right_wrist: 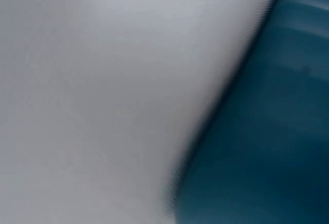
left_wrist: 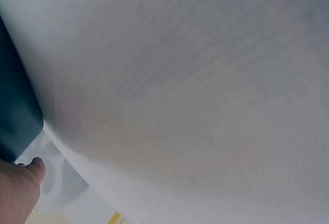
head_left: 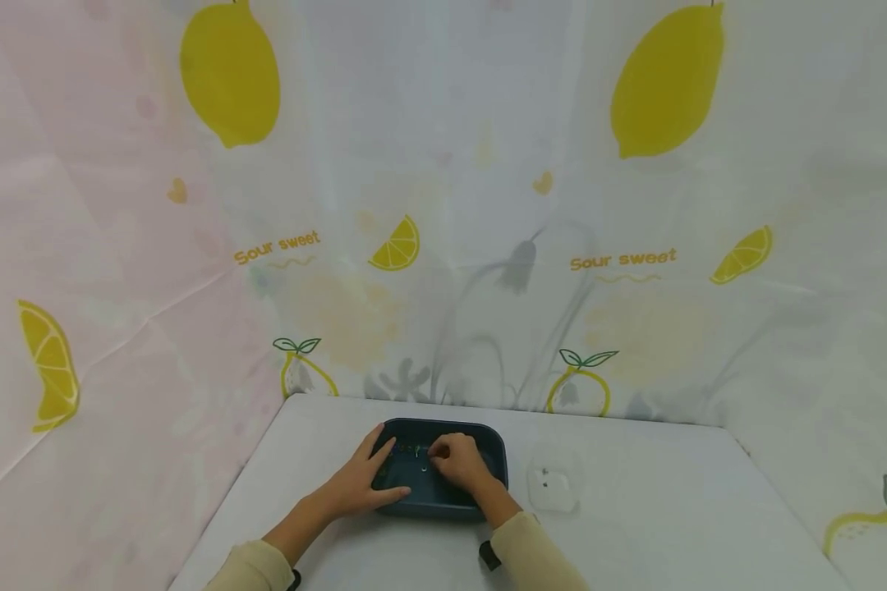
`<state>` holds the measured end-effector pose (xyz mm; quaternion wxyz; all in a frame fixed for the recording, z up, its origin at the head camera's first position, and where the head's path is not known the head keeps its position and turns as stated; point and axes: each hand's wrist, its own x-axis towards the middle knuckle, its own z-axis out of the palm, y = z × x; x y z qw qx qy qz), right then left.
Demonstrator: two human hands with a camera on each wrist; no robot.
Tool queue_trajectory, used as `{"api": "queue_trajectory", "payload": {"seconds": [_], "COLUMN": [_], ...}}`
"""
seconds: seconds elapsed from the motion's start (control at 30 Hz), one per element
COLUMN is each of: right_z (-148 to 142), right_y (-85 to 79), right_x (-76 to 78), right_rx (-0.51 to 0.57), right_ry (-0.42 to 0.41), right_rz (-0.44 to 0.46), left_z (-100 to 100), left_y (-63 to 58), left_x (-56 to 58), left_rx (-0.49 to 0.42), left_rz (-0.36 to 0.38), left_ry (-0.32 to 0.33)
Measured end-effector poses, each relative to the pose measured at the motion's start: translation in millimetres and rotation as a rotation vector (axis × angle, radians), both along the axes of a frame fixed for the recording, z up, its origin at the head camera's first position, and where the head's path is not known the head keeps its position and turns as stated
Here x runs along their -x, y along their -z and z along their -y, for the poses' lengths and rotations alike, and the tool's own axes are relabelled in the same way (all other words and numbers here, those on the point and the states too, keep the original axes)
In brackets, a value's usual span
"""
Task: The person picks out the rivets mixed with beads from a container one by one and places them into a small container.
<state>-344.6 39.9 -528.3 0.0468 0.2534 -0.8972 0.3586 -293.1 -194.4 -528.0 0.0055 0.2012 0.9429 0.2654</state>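
A dark blue rectangular tray (head_left: 443,501) sits on the white table, its side also showing in the left wrist view and the right wrist view. My left hand (head_left: 358,484) rests at the tray's left side with fingers and thumb spread over the rim. In the left wrist view only part of that hand (left_wrist: 19,190) shows, at the lower left corner. My right hand (head_left: 460,461) reaches into the tray with bent fingers, fingertips close together; I cannot tell whether they pinch anything. Beside them lie a small pale ring-like piece (head_left: 425,469) and several tiny colored pieces (head_left: 406,448).
Right of the tray stands a clear plastic container (head_left: 562,497) with a few tiny dark pieces in it. A small black object (head_left: 489,556) shows beside the right sleeve. Lemon-print cloth (head_left: 443,312) hangs behind the table (head_left: 658,492) and along its sides.
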Motion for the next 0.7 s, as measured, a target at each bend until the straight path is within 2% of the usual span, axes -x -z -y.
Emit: {"api": "queue_trajectory", "payload": {"seconds": [0.13,0.37,0.7], "right_z": [-0.3,-0.7,-4.5], "right_y": [-3.8,-9.0,-18.1], "right_x": [-0.9,-6.7,-12.3], "right_rx": [0.008,-0.12,0.018], "right_ry": [0.022,0.008,0.007], "right_rz": [0.033,-0.003,-0.009], "left_z": [0.3,0.8,-1.7], "left_y": [1.5,-1.6,-2.5], "left_x": [0.3,-3.6,-1.6], "left_rx": [-0.008,-0.009,-0.008], "left_rz": [0.007,-0.004,0.003], "left_ry": [-0.003,-0.007,-0.005]}}
